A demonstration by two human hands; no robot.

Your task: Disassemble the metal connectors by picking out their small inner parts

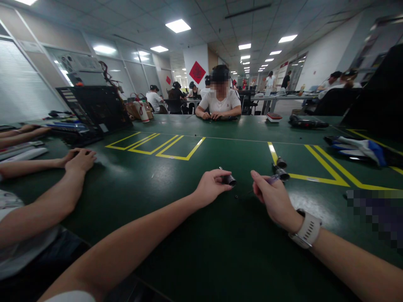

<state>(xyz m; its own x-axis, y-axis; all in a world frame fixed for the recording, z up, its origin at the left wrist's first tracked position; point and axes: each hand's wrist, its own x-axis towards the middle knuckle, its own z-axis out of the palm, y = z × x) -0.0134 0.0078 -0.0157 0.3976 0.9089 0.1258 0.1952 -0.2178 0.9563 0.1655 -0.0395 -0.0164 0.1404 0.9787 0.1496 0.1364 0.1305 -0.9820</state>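
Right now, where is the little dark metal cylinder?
The little dark metal cylinder is pinched in the left hand, low over the green table, left of the right hand.

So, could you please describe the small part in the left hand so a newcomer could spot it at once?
Start at the green table with yellow tape lines. Near its middle, the left hand pinches a small dark metal cylinder in its fingertips. Two similar dark parts lie on the yellow line beyond the right hand; this one alone is held off the table.

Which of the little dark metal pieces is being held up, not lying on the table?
The metal piece pinched in the left hand. The two others lie on the green table by the yellow line.
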